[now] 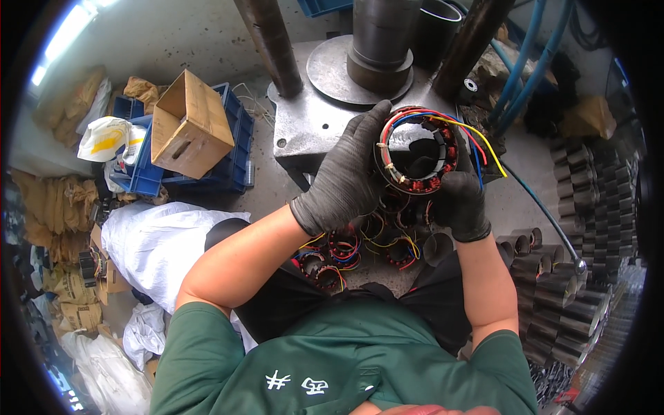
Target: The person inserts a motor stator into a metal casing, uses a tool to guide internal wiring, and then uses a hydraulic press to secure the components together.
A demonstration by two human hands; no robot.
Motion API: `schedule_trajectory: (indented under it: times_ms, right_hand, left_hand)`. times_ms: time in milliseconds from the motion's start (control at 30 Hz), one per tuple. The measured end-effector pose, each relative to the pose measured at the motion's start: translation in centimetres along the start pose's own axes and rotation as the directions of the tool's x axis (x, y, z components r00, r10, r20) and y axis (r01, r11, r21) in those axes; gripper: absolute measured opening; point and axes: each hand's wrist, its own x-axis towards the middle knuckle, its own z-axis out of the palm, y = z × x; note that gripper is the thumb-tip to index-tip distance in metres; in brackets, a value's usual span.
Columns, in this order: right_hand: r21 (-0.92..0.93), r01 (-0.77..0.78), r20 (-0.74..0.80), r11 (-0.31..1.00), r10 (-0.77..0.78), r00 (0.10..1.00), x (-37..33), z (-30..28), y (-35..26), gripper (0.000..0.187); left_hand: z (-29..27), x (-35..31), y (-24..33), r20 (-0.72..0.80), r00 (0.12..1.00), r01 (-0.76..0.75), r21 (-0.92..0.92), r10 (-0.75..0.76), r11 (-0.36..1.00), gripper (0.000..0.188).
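Observation:
A ring-shaped motor stator (419,186) with red windings is held up between my two hands, tilted so that its round opening faces me. Red, blue and yellow lead wires (453,122) arc over its top and hang off its right side. My left hand (344,174), in a dark grey glove, grips the left rim with the thumb on top. The right hand (463,205), gloved alike, closes on the lower right rim. Just beyond the stator is a machine's steel base plate (302,128), carrying a round disc (324,75) under a thick dark cylinder (384,38).
Two steel columns (268,47) flank the cylinder. Several wired stators (344,242) lie on the floor between my legs. Metal sleeves (553,290) are stacked at right, near a rod with a round end (580,265). At left are a cardboard box (197,142), blue crates (238,149) and white sacks (155,238).

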Motion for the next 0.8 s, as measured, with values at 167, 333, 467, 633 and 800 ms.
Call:
schedule_trajectory:
  times_ms: [167, 333, 467, 633, 800]
  right_hand:
    - [-0.099, 0.033, 0.025, 0.995, -0.030, 0.999, 0.2, 0.6, 0.1, 0.086]
    - [-0.102, -0.072, -0.076, 0.992, 0.065, 0.995, 0.1, 0.3, 1.1, 0.076]
    - [-0.152, -0.126, -0.192, 0.980, 0.096, 0.977, 0.1, 0.1, 2.3, 0.067]
    - [-0.180, -0.094, -0.216, 0.979, 0.054, 0.975, 0.3, -1.2, 4.5, 0.056]
    - [0.025, -0.137, -0.207, 0.990, 0.139, 0.968, 0.1, -1.9, 5.8, 0.054]
  left_hand:
    - [-0.8, 1.2, -0.2, 0.339, 0.918, 0.394, -0.709, -0.206, 0.586, 0.094]
    - [0.4, 0.3, 2.0, 0.117, 0.864, 0.457, -0.590, -0.489, 0.666, 0.063]
    - [1.4, -0.6, 1.2, 0.080, 0.824, 0.514, -0.523, -0.561, 0.680, 0.061]
    - [0.9, -0.6, 0.0, 0.097, 0.793, 0.546, -0.550, -0.601, 0.632, 0.061]
    - [0.6, -0.7, -0.2, 0.105, 0.773, 0.577, -0.526, -0.626, 0.625, 0.062]
